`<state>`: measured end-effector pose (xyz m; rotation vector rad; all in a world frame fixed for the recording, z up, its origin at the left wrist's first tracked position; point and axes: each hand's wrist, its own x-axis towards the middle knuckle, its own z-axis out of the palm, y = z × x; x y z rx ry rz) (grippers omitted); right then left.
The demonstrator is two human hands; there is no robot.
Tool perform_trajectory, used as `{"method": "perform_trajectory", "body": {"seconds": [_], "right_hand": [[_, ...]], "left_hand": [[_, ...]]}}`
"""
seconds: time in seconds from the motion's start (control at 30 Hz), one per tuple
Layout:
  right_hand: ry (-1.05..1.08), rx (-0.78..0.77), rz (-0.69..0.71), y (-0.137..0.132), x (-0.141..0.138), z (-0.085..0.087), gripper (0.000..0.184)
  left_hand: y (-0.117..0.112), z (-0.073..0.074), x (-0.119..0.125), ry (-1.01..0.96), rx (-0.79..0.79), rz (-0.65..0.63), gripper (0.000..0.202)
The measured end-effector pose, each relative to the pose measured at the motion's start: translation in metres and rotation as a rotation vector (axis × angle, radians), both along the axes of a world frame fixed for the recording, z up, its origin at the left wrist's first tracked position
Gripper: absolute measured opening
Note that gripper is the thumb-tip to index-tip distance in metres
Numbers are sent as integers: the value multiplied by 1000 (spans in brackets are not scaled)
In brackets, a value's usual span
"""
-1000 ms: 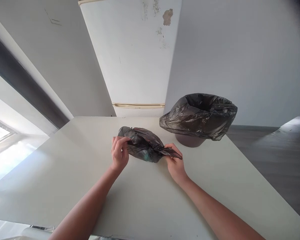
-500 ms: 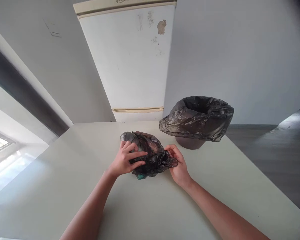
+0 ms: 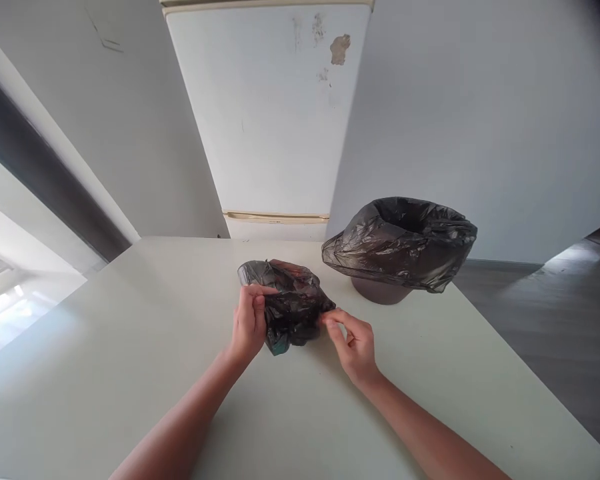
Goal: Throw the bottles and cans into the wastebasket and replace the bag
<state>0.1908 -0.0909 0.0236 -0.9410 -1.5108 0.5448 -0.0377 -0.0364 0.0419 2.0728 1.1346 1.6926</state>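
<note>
A filled black plastic bag (image 3: pixel 297 303) lies on the table in front of me, with reddish and green contents showing faintly through its thin film. My left hand (image 3: pixel 250 320) is closed on the bag's left side, the thumb and fingers pinching the film. At the bag's right end, my right hand (image 3: pixel 353 340) pinches the edge of the film between thumb and fingertips. What lies under the folds is hidden.
A dark bin (image 3: pixel 380 291) lined with a black bag (image 3: pixel 405 250) stands at the table's right rear. Behind the pale table (image 3: pixel 130 347) rises a white fridge (image 3: pixel 270 120) with worn patches. Grey floor (image 3: pixel 525 307) lies to the right.
My left hand has gone from resting spread on the bag to gripping its film. My right hand has moved slightly left, and the bag's right end is drawn in.
</note>
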Motion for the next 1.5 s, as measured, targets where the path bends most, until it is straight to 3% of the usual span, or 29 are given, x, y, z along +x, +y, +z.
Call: {"method": "perform_trajectory", "body": {"seconds": [0.13,0.3,0.37,0.5,0.63,0.77,0.83,0.9,0.97,1.03,1.1,1.23,1.3,1.43,1.5], "right_hand": [[-228,36,83,0,-8,-2,45],[-356,137,75,3,-8,-6,32],[-364,207,-25,4,-4,-5,37],[-329,275,-341,8,6,0,42],[-468,327,-561,9,15,6,46],[-528,430,-667,4,17,14,41],[-533,530,-582,0,15,18,40],[-564,591,-328,-5,9,19,39],[-609,504,-64,-9,0,17,38],[-680,333,56,-11,-8,10,37],[-775,206,42,-10,-12,2,37],[-868,142,-23,-3,-7,-8,39],[-893,130,-33,0,-5,-8,38],[-985,60,45,3,-4,-7,9],[-997,68,101,4,-2,-5,23]], "left_hand": [[-2,-5,6,-98,-72,-154,21],[4,9,2,-260,-33,-65,12],[9,16,-5,-286,-9,-11,13],[17,22,-17,-193,-18,39,36],[19,21,-20,-168,-93,67,33],[18,22,-22,-213,-100,64,24],[19,22,-23,-199,-119,74,30],[20,22,-23,-177,-122,87,41],[21,21,-22,-173,-93,111,40],[23,21,-23,-190,-57,147,34],[25,21,-25,-231,-40,195,28],[32,22,-34,-393,-70,210,23],[34,23,-36,-448,-92,169,27],[35,25,-36,-614,-211,7,35],[37,27,-37,-751,-275,-57,36]]}}
